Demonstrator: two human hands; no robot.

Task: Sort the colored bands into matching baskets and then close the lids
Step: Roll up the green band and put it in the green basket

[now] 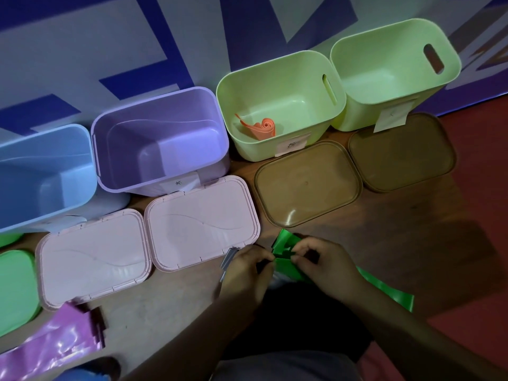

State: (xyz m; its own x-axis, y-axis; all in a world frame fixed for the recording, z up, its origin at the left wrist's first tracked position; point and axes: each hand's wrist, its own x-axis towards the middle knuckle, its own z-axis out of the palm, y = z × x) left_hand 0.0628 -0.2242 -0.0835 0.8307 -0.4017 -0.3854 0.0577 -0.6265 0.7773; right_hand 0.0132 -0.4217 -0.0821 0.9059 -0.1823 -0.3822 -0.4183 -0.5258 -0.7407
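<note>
Left hand (244, 273) and right hand (327, 268) together pinch the green band (287, 266) near the brown lid (308, 182).

Far side: a wall (82, 50) in pale grey, marked with large angular blue and violet shapes, runs the full width. Below it, a brown wood-grain surface (398, 215) extends towards the near edge. Right side: a red area (481, 174) borders the wood. Lighting is dim with a bluish cast. A soft dark shadow (453, 243) lies on the wood at near right.
</note>
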